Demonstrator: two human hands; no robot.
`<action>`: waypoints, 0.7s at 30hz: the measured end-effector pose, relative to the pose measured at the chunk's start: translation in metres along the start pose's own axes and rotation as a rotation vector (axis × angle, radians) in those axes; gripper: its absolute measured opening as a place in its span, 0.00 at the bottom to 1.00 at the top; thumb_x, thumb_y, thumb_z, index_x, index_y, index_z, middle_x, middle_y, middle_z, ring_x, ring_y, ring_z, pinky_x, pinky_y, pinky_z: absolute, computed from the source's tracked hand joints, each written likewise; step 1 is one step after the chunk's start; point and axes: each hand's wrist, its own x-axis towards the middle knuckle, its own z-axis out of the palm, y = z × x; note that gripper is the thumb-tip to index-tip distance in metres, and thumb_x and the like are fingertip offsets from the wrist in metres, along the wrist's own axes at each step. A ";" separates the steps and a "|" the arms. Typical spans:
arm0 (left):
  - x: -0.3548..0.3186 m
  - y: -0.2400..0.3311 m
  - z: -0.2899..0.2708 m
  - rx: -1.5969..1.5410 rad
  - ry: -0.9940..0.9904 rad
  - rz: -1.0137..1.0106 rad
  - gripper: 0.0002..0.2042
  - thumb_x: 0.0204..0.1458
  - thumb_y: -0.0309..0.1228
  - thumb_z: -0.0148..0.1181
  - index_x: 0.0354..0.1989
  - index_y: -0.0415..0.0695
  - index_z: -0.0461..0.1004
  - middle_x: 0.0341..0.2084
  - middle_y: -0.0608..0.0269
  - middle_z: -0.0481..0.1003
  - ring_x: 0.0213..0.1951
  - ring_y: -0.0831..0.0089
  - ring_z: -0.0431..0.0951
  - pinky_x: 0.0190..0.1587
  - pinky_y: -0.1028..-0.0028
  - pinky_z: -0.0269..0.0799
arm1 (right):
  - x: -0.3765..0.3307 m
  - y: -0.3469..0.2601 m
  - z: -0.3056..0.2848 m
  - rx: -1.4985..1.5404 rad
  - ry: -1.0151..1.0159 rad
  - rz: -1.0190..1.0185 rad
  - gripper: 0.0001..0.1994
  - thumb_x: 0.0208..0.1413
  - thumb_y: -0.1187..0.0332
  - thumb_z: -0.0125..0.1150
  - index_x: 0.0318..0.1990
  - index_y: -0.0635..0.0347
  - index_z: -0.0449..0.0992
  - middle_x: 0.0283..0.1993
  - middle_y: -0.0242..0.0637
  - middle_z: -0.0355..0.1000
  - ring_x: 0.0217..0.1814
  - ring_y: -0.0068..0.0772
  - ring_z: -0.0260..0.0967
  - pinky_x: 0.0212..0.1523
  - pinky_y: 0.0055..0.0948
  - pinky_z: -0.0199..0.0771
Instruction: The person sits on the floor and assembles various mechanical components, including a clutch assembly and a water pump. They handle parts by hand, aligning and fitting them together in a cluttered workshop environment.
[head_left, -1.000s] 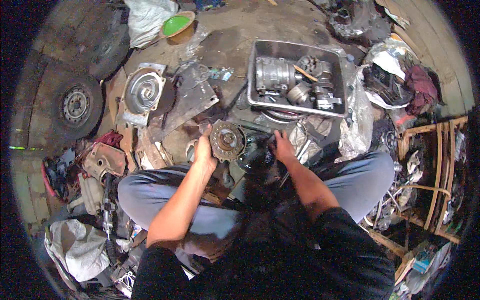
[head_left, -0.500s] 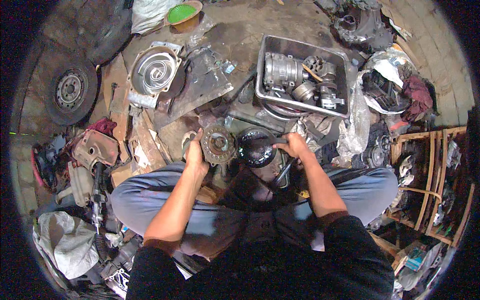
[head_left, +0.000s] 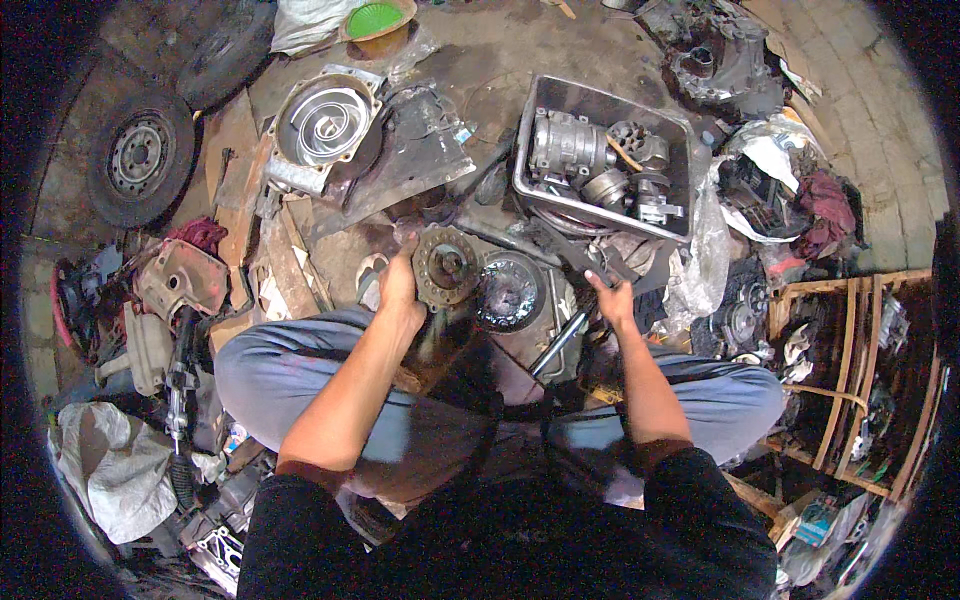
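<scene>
My left hand (head_left: 398, 287) is closed on the edge of a round, grimy metal flange (head_left: 447, 268) with a ring of holes and a hub in its centre. Just right of the flange sits a round black dish (head_left: 511, 291) with dark, shiny wet contents. Beyond the dish's right side, my right hand (head_left: 612, 298) grips a dark flat tool (head_left: 570, 256), blurred so that its kind is unclear. Its fingers are closed, with the thumb on top. A shiny metal rod (head_left: 560, 343) slants below, between the dish and my right forearm.
A grey metal tray (head_left: 528, 165) of machine parts stands ahead to the right. At the front left lies a cast housing with a spiral inside (head_left: 325, 122). A wheel (head_left: 140, 158) is at far left, a wooden rack (head_left: 850, 375) at right. Parts and sacks crowd both sides.
My right hand has moved right and away from the dish, drawing the dark tool off it. My left hand has lifted the flange slightly, still holding it. The view has shifted a little.
</scene>
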 end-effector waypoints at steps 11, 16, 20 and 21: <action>-0.042 0.014 0.020 0.080 -0.130 -0.096 0.22 0.66 0.46 0.53 0.59 0.42 0.73 0.54 0.55 0.77 0.55 0.58 0.77 0.59 0.53 0.73 | 0.023 0.049 0.036 -0.514 0.180 0.116 0.32 0.54 0.59 0.67 0.65 0.63 0.67 0.51 0.59 0.77 0.56 0.60 0.75 0.63 0.51 0.68; -0.090 0.041 0.020 0.028 -0.144 -0.091 0.20 0.66 0.43 0.54 0.56 0.40 0.74 0.49 0.52 0.79 0.50 0.57 0.79 0.57 0.56 0.75 | 0.000 -0.063 0.049 -0.563 0.101 -0.056 0.26 0.58 0.59 0.66 0.60 0.65 0.74 0.50 0.48 0.79 0.54 0.53 0.76 0.58 0.45 0.73; -0.125 0.074 0.009 -0.057 -0.207 0.006 0.18 0.66 0.40 0.53 0.55 0.38 0.74 0.48 0.51 0.80 0.50 0.56 0.80 0.57 0.56 0.75 | -0.016 -0.224 0.043 0.010 -0.238 -0.523 0.20 0.62 0.61 0.66 0.57 0.64 0.77 0.58 0.48 0.76 0.53 0.41 0.77 0.55 0.38 0.74; -0.137 0.081 0.007 -0.089 -0.233 0.050 0.18 0.66 0.40 0.53 0.55 0.38 0.74 0.48 0.50 0.80 0.50 0.56 0.80 0.57 0.56 0.75 | -0.023 -0.268 0.044 0.040 -0.284 -0.604 0.21 0.63 0.62 0.66 0.59 0.64 0.76 0.57 0.46 0.77 0.51 0.37 0.78 0.54 0.36 0.74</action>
